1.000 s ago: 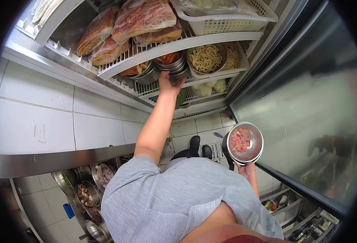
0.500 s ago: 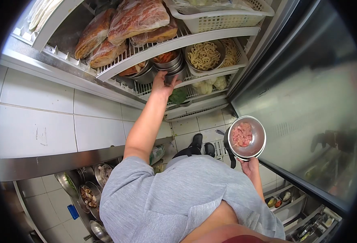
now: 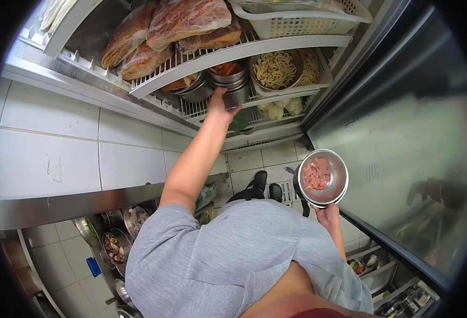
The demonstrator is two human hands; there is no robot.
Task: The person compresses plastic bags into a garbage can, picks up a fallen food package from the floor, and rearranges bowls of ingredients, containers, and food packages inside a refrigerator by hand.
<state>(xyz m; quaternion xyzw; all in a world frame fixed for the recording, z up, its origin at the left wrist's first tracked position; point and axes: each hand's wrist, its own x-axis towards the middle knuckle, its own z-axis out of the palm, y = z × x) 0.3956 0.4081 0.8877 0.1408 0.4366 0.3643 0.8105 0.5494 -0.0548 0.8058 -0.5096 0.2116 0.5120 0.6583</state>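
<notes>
Inside the open fridge, my left hand [image 3: 222, 107] reaches up to the front of a stack of steel containers [image 3: 231, 84], the top one holding orange-red food. Its thumb and fingers are spread at the stack's side, and nothing is wrapped in them. Right of the stack is a steel bowl of thick noodles [image 3: 276, 70]. Low on the right, my right hand [image 3: 327, 214] grips a steel bowl [image 3: 337, 195] with pink raw meat [image 3: 316, 173] in it. The fingers are partly hidden beneath the bowl.
Wrapped meat slabs [image 3: 188, 22] and a white basket [image 3: 307, 25] lie on the shelf above. The glass fridge door [image 3: 392, 159] stands open at right. Several food bowls [image 3: 115, 246] sit under a steel counter edge [image 3: 74, 205] at lower left.
My left hand has shifted slightly, its fingers looser and more spread beside the stack. My right hand still holds the bowl, a little further right than a second ago.
</notes>
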